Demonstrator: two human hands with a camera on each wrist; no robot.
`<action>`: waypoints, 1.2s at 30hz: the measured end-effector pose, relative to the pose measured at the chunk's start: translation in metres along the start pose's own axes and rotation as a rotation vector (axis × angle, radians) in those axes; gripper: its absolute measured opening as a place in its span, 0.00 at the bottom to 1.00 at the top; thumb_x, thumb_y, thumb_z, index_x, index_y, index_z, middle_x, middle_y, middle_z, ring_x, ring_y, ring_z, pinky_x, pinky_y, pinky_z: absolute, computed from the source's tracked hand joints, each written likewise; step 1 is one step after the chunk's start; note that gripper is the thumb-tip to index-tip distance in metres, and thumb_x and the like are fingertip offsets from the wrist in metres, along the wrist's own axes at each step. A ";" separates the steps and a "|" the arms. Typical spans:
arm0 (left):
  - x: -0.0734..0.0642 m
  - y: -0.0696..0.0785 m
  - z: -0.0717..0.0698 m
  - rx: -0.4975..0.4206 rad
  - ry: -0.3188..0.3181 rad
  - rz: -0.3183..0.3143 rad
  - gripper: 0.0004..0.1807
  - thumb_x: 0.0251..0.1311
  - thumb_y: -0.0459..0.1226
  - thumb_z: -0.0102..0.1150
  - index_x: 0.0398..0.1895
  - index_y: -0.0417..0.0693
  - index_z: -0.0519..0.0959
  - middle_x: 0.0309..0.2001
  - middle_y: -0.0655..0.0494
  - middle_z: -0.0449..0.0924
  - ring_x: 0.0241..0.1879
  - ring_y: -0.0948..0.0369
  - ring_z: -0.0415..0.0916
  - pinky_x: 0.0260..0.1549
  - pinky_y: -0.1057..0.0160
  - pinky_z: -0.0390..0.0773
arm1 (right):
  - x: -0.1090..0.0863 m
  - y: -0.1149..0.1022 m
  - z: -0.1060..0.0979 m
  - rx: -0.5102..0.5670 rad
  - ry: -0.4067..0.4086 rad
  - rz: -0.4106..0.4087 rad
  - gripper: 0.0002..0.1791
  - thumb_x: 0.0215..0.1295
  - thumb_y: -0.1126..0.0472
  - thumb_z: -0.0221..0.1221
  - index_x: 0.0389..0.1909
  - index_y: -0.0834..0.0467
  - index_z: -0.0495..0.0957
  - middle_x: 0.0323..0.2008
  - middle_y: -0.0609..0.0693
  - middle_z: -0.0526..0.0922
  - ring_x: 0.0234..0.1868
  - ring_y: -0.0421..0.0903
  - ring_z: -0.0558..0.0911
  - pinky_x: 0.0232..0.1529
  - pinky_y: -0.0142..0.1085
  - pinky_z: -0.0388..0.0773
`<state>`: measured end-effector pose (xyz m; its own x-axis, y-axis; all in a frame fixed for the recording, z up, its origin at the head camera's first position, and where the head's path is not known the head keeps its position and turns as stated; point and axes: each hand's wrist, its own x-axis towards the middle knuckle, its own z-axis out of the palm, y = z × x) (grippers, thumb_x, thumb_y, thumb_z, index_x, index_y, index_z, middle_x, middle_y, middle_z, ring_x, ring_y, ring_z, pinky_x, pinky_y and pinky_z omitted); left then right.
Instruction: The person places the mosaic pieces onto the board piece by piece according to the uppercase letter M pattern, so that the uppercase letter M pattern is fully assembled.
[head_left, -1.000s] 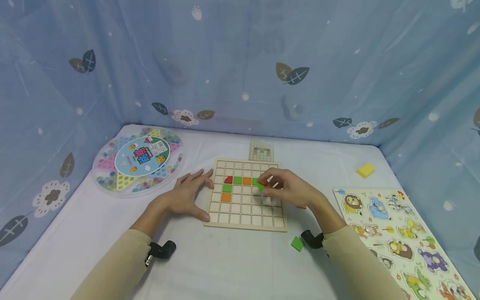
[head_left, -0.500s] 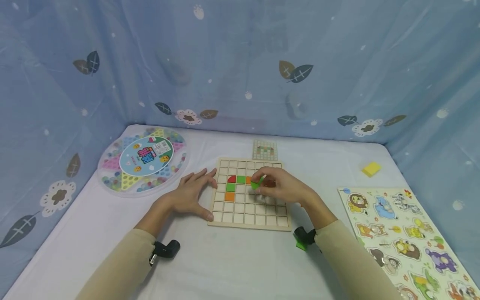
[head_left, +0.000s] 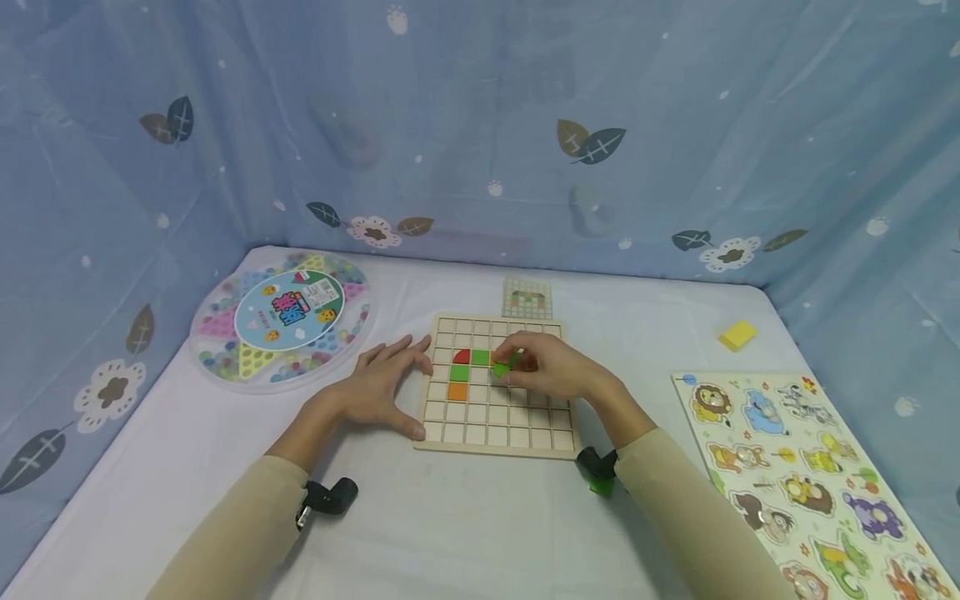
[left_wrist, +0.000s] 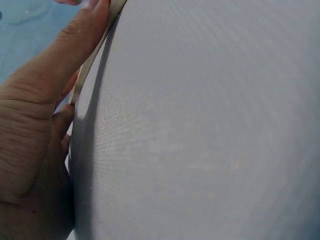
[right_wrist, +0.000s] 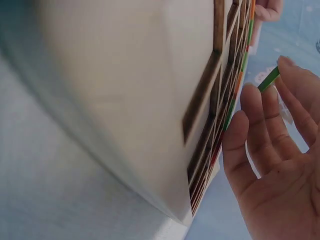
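Note:
A wooden grid board lies on the white cloth. My left hand rests against its left edge with fingers spread, the thumb at the near left corner. Between thumb and fingertips, my right hand pinches a green square tile just above the board, over the row of tiles. In that row lie a red quarter-round tile and a green tile; the tiles to their right are partly hidden by the right hand. Below the red one sit another green tile and an orange tile.
Behind the board lies a small pattern card. A round game box stands at the left. An animal puzzle board and a yellow block are at the right. Under the right wrist a loose green tile partly shows.
My right hand has moved left along the tile row with the green tile still pinched. The left hand keeps its place at the board's edge.

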<state>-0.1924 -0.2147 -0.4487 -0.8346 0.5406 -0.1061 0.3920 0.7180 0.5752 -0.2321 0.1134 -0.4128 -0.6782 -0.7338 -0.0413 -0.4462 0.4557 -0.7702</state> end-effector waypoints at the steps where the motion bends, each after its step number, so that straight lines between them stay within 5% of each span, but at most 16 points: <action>1: 0.001 0.001 -0.001 0.002 0.000 0.001 0.48 0.32 0.65 0.82 0.56 0.59 0.68 0.84 0.53 0.43 0.82 0.45 0.36 0.73 0.35 0.37 | 0.000 0.000 0.000 -0.007 -0.001 0.006 0.17 0.70 0.62 0.66 0.57 0.57 0.79 0.52 0.47 0.84 0.42 0.46 0.82 0.49 0.41 0.80; 14: -0.002 0.001 -0.003 0.008 0.012 -0.005 0.47 0.32 0.64 0.83 0.55 0.59 0.68 0.84 0.51 0.45 0.82 0.44 0.37 0.73 0.35 0.38 | 0.009 -0.015 -0.008 -0.123 -0.049 -0.041 0.16 0.68 0.62 0.67 0.55 0.59 0.79 0.51 0.50 0.84 0.45 0.47 0.85 0.51 0.41 0.82; 36: -0.001 0.002 0.002 -0.012 0.018 0.008 0.47 0.32 0.64 0.83 0.55 0.58 0.69 0.83 0.52 0.46 0.82 0.44 0.38 0.73 0.35 0.38 | 0.017 -0.002 0.000 -0.168 -0.054 0.072 0.16 0.66 0.60 0.69 0.53 0.55 0.80 0.45 0.47 0.83 0.42 0.43 0.82 0.49 0.40 0.80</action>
<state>-0.1904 -0.2125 -0.4485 -0.8385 0.5379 -0.0868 0.3938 0.7084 0.5858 -0.2425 0.1000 -0.4118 -0.6815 -0.7202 -0.1301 -0.4918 0.5823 -0.6473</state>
